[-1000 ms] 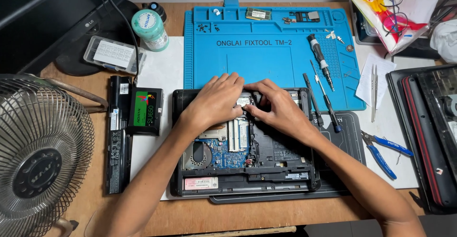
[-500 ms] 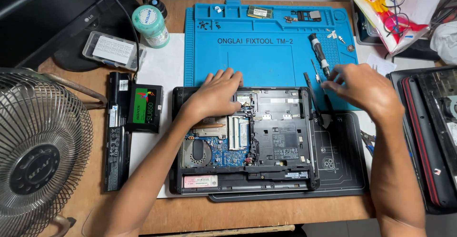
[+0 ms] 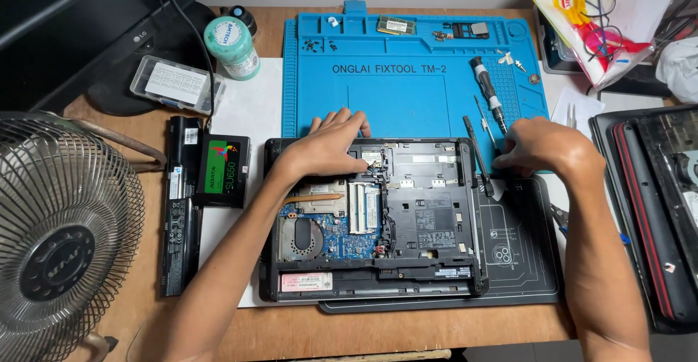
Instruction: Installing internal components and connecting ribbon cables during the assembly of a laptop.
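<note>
My left hand lies flat, fingers spread, on the upper left corner of an opened black laptop base, its bottom cover off and the blue circuit board, copper heat pipe and round fan showing. It presses rather than grips; my fingertips sit beside a small connector near the top edge of the board.

Just right of the laptop, my right hand is curled down over slim dark-handled tools lying at the lower edge of a blue silicone work mat. I cannot tell whether those fingers have closed on anything.

The laptop sits below the mat, partly on a dark grey cover panel.

I judge the base stiff and fairly heavy, best steadied by its plastic frame. The bare board and ribbon connectors look fragile, so I would keep off them. The tools look light, thin and apt to roll.

Left of the laptop lie a black solid-state drive with a green label and a long black battery.
</note>
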